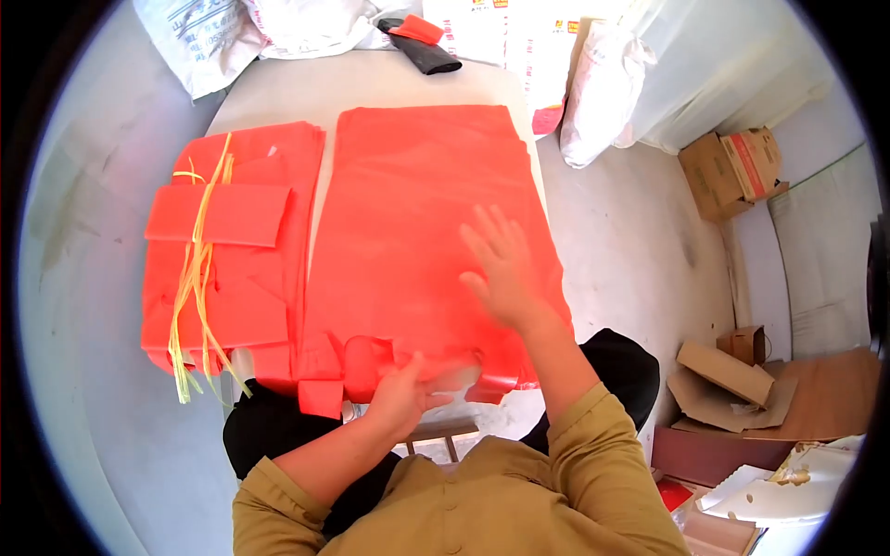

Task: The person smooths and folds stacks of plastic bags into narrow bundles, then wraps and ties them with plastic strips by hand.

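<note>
A large flat stack of red sheet material (417, 204) lies on the pale table in front of me. My left hand (400, 398) is closed on its near edge, by a cut-out opening. Palm down with its fingers spread, my right hand (496, 264) is on or just over the right part of the red sheet. To the left is a folded red bundle (246, 306), with a narrower red strip (218, 215) across it and loose yellow ties (197, 250) lying over the top.
White printed sacks (199, 42) stand behind the table (278, 88). A black and red item (422, 46) lies at its far edge. A white wrapped roll (607, 88) leans at the back right. Cardboard boxes (732, 171) and flattened cardboard (728, 375) are on the right.
</note>
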The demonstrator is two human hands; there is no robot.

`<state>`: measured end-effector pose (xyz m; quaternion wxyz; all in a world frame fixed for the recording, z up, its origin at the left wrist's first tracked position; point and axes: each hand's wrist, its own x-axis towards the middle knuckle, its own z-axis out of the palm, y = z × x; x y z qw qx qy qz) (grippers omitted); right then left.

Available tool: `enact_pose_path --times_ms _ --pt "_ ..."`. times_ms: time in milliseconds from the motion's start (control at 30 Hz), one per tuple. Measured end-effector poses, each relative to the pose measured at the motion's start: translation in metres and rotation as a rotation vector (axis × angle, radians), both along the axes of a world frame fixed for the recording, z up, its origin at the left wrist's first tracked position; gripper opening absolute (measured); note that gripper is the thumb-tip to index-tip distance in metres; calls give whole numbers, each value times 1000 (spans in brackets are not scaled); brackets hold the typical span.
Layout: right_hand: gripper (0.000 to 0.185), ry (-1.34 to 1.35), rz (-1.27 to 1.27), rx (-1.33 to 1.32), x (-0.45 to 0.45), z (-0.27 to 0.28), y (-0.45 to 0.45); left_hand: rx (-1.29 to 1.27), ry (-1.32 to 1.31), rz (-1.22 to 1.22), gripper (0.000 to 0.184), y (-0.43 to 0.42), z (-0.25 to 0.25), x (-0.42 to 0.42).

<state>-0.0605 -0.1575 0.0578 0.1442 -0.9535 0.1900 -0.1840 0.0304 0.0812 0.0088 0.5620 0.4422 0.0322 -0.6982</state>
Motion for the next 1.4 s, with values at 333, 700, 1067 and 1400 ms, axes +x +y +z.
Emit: enact_pose_path --times_ms 333,700,1067,1400 --pt "44 -14 -70 101 -31 -35 -12 -23 -16 1 52 2 11 3" --pt "30 -200 -356 556 -85 -33 38 -140 -130 -41 46 8 11 14" --pt "50 -470 -441 932 -117 -74 65 -250 79 96 38 -9 20 13" --pt "50 -493 -438 1101 -113 -67 50 -467 19 1 36 -18 -10 2"
